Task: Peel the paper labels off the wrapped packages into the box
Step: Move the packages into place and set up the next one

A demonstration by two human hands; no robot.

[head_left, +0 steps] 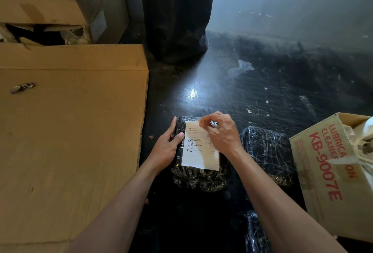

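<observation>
A dark package wrapped in clear film (198, 178) lies on the black floor in front of me. A white paper label (199, 151) with printed lines covers its top. My left hand (167, 145) presses against the package's left side, thumb touching the label's left edge. My right hand (222, 131) pinches the label's top right corner between thumb and forefinger. A second wrapped package (268, 151) lies just to the right, without a label showing. An open carton (327, 172) with red print stands at the right edge, with crumpled white paper (363, 131) inside.
A large flat cardboard box (70, 141) fills the left side. More cartons (40, 6) are stacked at the back left. A tall black plastic-wrapped bundle (177, 14) stands behind. Another wrapped package (256, 232) lies near my right forearm. Small scraps litter the floor.
</observation>
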